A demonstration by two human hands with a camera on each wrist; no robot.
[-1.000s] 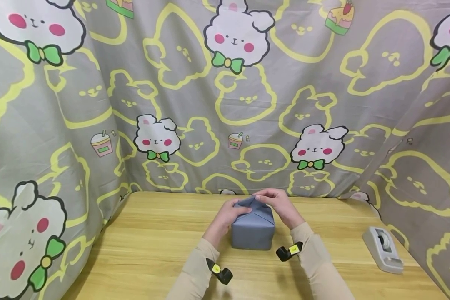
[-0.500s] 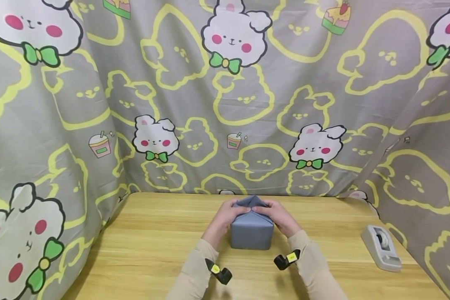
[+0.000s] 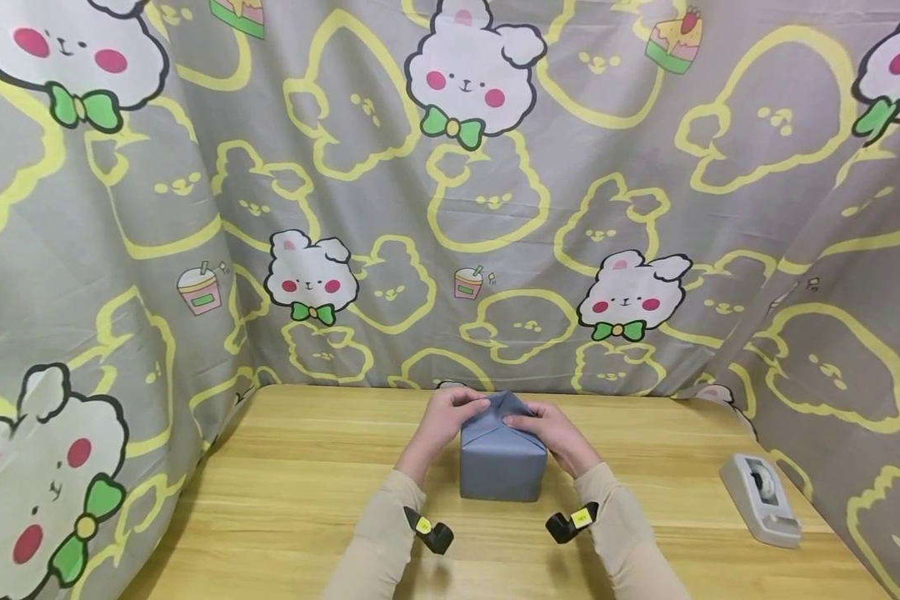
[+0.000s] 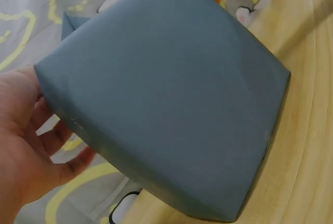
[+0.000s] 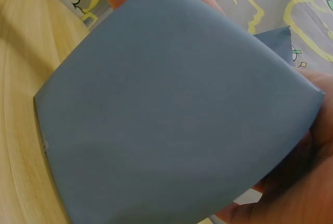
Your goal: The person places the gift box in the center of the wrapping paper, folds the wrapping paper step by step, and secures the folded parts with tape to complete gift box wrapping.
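A box wrapped in blue-grey paper (image 3: 503, 475) stands on the table, its paper folded into slanting creases and a raised pointed flap (image 3: 504, 403) on top. My left hand (image 3: 450, 417) pinches the paper at the top's far left edge with thumb and fingers. In the left wrist view the left hand's lower fingers (image 4: 57, 138) curl loosely beside the box's wall. With its thumb lying over the top fold, my right hand (image 3: 555, 429) grips the right side of the paper. The right fingers are mostly hidden behind the box.
A grey tape dispenser (image 3: 763, 500) with a roll of tape stands at the right on the wooden table (image 3: 307, 483). A patterned curtain (image 3: 390, 208) hangs round the back and sides. Black wrist cameras (image 3: 438, 537) stick out from both sleeves.
The right hand has come from the flap's tip down to the right side of the top. The left hand has shifted back and left, its thumb lifting off the middle fold. The box stays put.
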